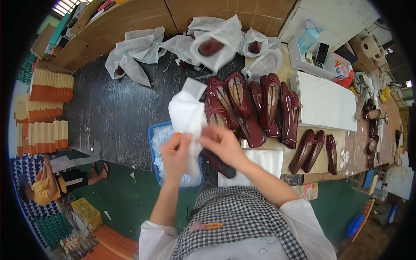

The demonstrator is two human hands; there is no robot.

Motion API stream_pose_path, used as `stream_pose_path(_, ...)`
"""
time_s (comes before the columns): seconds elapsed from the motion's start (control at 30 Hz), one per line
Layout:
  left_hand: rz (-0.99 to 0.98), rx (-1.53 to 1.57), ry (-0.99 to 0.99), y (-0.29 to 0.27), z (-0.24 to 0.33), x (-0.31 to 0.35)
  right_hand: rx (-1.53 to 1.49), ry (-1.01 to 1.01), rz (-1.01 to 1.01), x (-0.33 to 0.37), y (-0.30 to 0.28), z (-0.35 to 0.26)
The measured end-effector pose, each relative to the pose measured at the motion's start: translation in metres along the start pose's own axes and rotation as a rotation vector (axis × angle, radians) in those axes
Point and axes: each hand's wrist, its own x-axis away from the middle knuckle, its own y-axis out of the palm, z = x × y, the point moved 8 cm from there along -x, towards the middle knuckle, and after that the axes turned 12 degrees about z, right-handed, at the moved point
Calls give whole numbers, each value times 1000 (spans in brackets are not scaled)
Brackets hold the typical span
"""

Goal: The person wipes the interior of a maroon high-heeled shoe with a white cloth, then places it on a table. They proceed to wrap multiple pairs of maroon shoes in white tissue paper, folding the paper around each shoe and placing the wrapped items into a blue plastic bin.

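A white, thin, translucent bag (186, 110) hangs upright in front of me, over a blue basket. My left hand (175, 149) pinches its near edge, and a bit of orange shows at the thumb and fingers. My right hand (222, 145) is at the bag's right side, its fingertips pressed together on the material. Below my right wrist lies a dark red shoe (219, 164), partly hidden by the hand. Several glossy dark red flat shoes with bows (249, 104) lie in a cluster just beyond my right hand.
Several shoes in white bags (212, 43) lie along the cardboard at the back. The blue basket (152, 145) holds crumpled clear plastic. At right are a white box stack (327, 99), a tray (299, 54) with a phone, and more shoes (313, 149). A person (47, 186) sits at left.
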Motion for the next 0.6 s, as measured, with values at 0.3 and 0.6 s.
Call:
stream_pose_path(0.3, 28, -27, -121, -3, -40, -6, 625, -465, 279, -14, -64, -32)
stream_pose_path(0.6, 173, 104, -281, -13, -65, -3, 597, -240, 166, -3, -61, 0)
